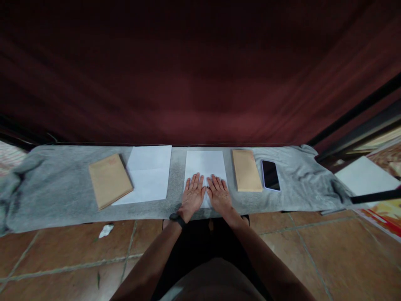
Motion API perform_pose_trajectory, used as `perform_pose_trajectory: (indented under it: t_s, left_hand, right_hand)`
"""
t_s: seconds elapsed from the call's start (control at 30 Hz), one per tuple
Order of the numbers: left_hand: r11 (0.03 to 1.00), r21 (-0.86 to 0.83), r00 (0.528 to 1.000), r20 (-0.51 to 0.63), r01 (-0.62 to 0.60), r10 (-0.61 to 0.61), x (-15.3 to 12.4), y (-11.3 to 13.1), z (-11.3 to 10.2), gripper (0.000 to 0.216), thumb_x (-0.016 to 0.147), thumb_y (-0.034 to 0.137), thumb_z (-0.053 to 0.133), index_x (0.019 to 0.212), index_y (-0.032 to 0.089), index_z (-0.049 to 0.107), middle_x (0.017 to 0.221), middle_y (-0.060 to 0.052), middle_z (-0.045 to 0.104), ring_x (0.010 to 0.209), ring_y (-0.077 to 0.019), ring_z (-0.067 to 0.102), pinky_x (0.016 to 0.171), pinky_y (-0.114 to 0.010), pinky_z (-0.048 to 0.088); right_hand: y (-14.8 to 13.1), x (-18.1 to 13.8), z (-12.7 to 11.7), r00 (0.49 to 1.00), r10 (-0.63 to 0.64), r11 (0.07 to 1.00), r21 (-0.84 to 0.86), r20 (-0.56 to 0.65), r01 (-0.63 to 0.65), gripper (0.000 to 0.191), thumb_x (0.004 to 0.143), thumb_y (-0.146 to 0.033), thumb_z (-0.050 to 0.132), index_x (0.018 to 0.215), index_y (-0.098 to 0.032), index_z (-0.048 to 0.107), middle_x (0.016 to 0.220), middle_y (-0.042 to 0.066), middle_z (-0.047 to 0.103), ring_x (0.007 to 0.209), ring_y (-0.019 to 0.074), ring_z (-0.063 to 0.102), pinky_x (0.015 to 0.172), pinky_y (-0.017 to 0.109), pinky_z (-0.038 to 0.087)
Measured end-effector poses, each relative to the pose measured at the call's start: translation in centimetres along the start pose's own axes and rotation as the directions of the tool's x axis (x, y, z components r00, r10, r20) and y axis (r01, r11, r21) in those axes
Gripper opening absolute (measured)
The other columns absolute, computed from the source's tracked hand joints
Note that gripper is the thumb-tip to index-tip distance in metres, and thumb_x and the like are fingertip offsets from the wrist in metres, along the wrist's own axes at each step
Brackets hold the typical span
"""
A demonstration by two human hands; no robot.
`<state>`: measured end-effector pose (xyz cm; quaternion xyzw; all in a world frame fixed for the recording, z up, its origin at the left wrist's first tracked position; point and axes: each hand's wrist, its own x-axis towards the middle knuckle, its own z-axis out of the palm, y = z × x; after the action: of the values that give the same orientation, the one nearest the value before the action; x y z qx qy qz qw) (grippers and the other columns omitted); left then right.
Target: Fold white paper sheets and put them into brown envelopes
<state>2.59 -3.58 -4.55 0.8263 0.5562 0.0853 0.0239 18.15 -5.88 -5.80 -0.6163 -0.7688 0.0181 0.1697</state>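
Observation:
A white sheet of paper (pixel 205 162) lies in the middle of a grey cloth-covered surface. My left hand (pixel 193 194) rests flat on its lower left part, fingers stretched out and pointing away from me. Beside it, my right hand (pixel 219 193) is laid flat on the lower right part, the thumbs close together. Both palms hide some of the sheet. Right of this paper is a brown envelope-like packet (pixel 247 171). To the left, more white paper (pixel 148 173) shows a faint crease, and a second brown packet (pixel 110 181) overlaps its left edge.
A phone (pixel 271 175) in a pale case lies right of the packets. Grey cloth (pixel 62 179) covers the long narrow surface. A dark red curtain (pixel 194 104) rises behind it. On the tiled floor (pixel 328 246) to the left is a crumpled white scrap (pixel 106 230).

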Motion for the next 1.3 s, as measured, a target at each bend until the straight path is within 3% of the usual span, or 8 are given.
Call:
perform_pose_trajectory:
  t_s: [0.23,0.6,1.0,1.13,1.3]
  left_hand:
    - [0.998,-0.009,0.997,-0.043,0.068,-0.069,-0.1,-0.1,0.5,0.061,0.103,0.036,0.028,0.156,0.005,0.03,0.163,-0.017,0.03,0.154,-0.0251,0.02,0.126,-0.046,0.017]
    - [0.984,-0.085,0.98,-0.11,0.158,-0.167,-1.5,-1.3,0.2,0.061,0.102,0.035,0.031,0.157,0.007,0.029,0.161,-0.017,0.032,0.153,-0.0269,0.024,0.125,-0.049,0.023]
    - [0.942,-0.096,0.914,-0.225,0.323,-0.337,-2.8,-1.9,-0.4,0.06,0.102,0.03,0.03,0.155,0.001,0.03,0.161,-0.022,0.031,0.152,-0.0313,0.025,0.124,-0.053,0.023]
    - [0.972,-0.115,0.96,-0.171,0.205,-0.223,-0.6,-0.6,-0.8,0.06,0.102,0.031,0.029,0.157,0.005,0.027,0.163,-0.017,0.029,0.153,-0.0279,0.021,0.125,-0.05,0.021]
    - [0.988,-0.146,0.998,-0.02,0.052,-0.055,3.4,0.2,-0.4,0.057,0.103,0.029,0.024,0.153,0.005,0.036,0.16,-0.015,0.036,0.152,-0.0247,0.025,0.125,-0.045,0.024]
  right_hand:
    - [0.3,-0.1,0.1,0.995,0.08,0.995,-0.054,-0.067,-0.084,0.053,0.105,-0.034,0.04,0.154,-0.015,0.039,0.16,0.016,0.035,0.146,0.0296,0.037,0.119,0.049,0.027]
    - [1.2,-0.6,-0.1,0.988,0.136,0.99,-0.026,-0.078,-0.138,0.056,0.106,-0.037,0.036,0.156,-0.013,0.035,0.159,0.018,0.037,0.146,0.0307,0.037,0.118,0.053,0.027]
    - [1.8,-1.3,-0.5,0.967,0.223,0.972,-0.047,-0.121,-0.23,0.055,0.106,-0.033,0.03,0.153,-0.004,0.037,0.157,0.021,0.04,0.145,0.0324,0.037,0.117,0.053,0.03]
    - [0.7,0.7,-0.4,0.983,0.163,0.987,0.008,-0.08,-0.163,0.055,0.107,-0.032,0.026,0.155,-0.006,0.035,0.16,0.016,0.036,0.149,0.029,0.032,0.12,0.05,0.027]
    - [0.2,4.5,0.1,0.998,0.054,0.996,0.071,0.017,-0.055,0.054,0.107,-0.032,0.022,0.154,-0.011,0.037,0.16,0.011,0.036,0.15,0.0228,0.03,0.123,0.045,0.024]
